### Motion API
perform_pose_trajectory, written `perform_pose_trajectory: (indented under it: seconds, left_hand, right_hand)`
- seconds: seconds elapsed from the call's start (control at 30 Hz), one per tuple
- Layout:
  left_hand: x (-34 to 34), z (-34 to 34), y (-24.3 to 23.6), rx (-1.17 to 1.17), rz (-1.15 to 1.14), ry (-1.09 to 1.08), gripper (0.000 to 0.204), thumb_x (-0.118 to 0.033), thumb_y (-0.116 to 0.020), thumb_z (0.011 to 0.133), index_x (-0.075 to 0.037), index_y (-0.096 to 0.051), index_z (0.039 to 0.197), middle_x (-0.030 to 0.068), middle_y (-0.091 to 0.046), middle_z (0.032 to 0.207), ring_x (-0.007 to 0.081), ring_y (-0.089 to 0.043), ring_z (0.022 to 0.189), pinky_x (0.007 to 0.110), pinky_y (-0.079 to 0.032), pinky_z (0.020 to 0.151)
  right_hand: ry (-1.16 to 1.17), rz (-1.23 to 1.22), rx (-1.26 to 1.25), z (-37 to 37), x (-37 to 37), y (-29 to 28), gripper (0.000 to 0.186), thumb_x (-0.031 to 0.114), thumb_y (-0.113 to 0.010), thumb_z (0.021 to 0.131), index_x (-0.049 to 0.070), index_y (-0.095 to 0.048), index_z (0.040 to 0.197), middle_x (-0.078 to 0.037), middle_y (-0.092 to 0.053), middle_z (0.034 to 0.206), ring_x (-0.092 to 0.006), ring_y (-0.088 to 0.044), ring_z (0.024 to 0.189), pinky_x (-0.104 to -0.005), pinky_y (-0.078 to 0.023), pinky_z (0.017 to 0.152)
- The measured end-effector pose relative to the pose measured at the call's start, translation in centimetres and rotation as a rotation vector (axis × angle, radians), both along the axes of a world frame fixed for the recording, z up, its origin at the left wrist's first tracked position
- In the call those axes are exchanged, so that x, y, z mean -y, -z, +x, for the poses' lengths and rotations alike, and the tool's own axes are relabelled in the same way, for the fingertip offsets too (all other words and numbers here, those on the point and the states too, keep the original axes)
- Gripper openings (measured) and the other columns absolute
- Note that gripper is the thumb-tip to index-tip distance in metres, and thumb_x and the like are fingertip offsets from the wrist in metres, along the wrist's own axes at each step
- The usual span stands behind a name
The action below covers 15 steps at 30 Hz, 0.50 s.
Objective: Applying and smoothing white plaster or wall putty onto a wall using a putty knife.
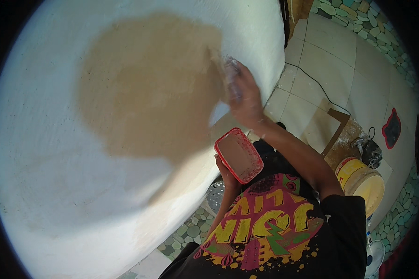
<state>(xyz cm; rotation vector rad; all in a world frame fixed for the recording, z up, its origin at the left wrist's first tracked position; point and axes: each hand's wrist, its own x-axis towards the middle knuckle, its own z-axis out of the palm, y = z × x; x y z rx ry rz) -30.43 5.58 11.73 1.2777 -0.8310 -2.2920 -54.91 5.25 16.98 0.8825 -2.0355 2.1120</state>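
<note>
My right hand [245,96] is raised against a large white wall surface [46,153], its fingers closed round a pale, flat applicator [228,76] that is smeared by motion. I cannot make out whether it is a brush or a sponge. A broad tan patch [149,88] spreads over the wall to the left of that hand; how much of it is colour and how much shadow is unclear. Lower down, near my body, my left hand [227,175] grips a red-rimmed rectangular tub [239,157] from its left side. Brownish-pink liquid fills part of the tub, and splashes mark its inner wall.
To the right, a yellow and white bucket [365,183] stands by a dusty board [349,139] and a dark bundled bag [371,152]. A black cable [319,86] runs across the floor tiles [328,51]. Pebble paving [191,232] borders the wall's foot.
</note>
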Motion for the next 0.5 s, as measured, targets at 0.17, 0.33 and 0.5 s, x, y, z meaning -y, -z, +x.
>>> perform_pose_trajectory:
  seconds: [0.17, 0.33, 0.5]
  left_hand:
    - [-0.3, -1.3, -1.1, 0.062, -0.058, 0.038, 0.072, -0.065, -0.03, 0.104, -0.01, -0.043, 0.15, 0.0098, -0.054, 0.145, 0.0276, -0.053, 0.129, 0.043, -0.042, 0.111]
    - [-0.2, -2.0, -1.7, 0.046, -0.011, 0.032, 0.072, -0.065, -0.031, 0.104, -0.01, -0.045, 0.149, 0.0097, -0.055, 0.143, 0.0273, -0.055, 0.128, 0.043, -0.043, 0.111]
    - [-0.6, -2.9, -2.1, 0.096, 0.008, 0.041, 0.071, -0.065, -0.031, 0.104, -0.01, -0.046, 0.147, 0.0101, -0.056, 0.141, 0.0278, -0.056, 0.126, 0.044, -0.044, 0.109]
  right_hand:
    - [-0.063, 0.065, -0.097, 3.6, -0.3, 0.4, 0.059, -0.006, -0.059, 0.084, -0.002, -0.052, 0.142, -0.023, -0.046, 0.147, -0.0393, -0.05, 0.133, -0.041, -0.041, 0.111]
    - [-0.39, -0.396, 0.582, 4.8, -1.2, 1.9, 0.051, -0.009, -0.052, 0.087, -0.004, -0.056, 0.137, -0.021, -0.053, 0.142, -0.0337, -0.058, 0.125, -0.0371, -0.044, 0.107]
    - [0.022, -0.064, 0.058, -0.6, -1.5, -0.7, 0.049, -0.011, -0.05, 0.087, -0.006, -0.055, 0.135, -0.024, -0.055, 0.138, -0.0361, -0.062, 0.119, -0.0336, -0.047, 0.102]
